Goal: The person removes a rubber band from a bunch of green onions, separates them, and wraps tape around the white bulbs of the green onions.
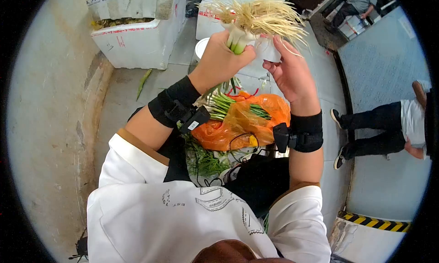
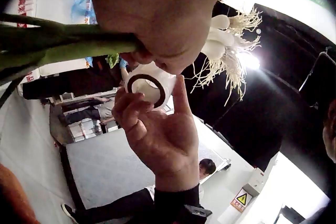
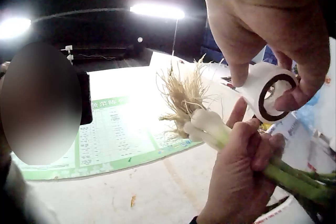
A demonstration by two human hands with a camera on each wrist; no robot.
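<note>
My left hand (image 1: 222, 59) grips a bunch of spring onions (image 1: 237, 38) by the stalks, just below the white bulbs. The pale, stringy roots point up and to the right in the head view. In the right wrist view the green stalks (image 3: 299, 183) run out below that hand. Close beside the bunch, my right hand (image 1: 295, 75) holds a roll of tape (image 3: 254, 85), white with a dark core. Its thumb and fingers curl round the roll, with one fingertip inside the core. A left fingertip reaches right up to the roll's edge.
Below the hands, more spring onions (image 1: 222, 105) lie on an orange plastic bag (image 1: 215, 134) between the legs. Loose greens (image 1: 203, 160) are nearby. White boxes (image 1: 137, 45) stand ahead, a wall (image 1: 59, 112) at left. A person (image 1: 414, 121) stands at right; another sits farther back.
</note>
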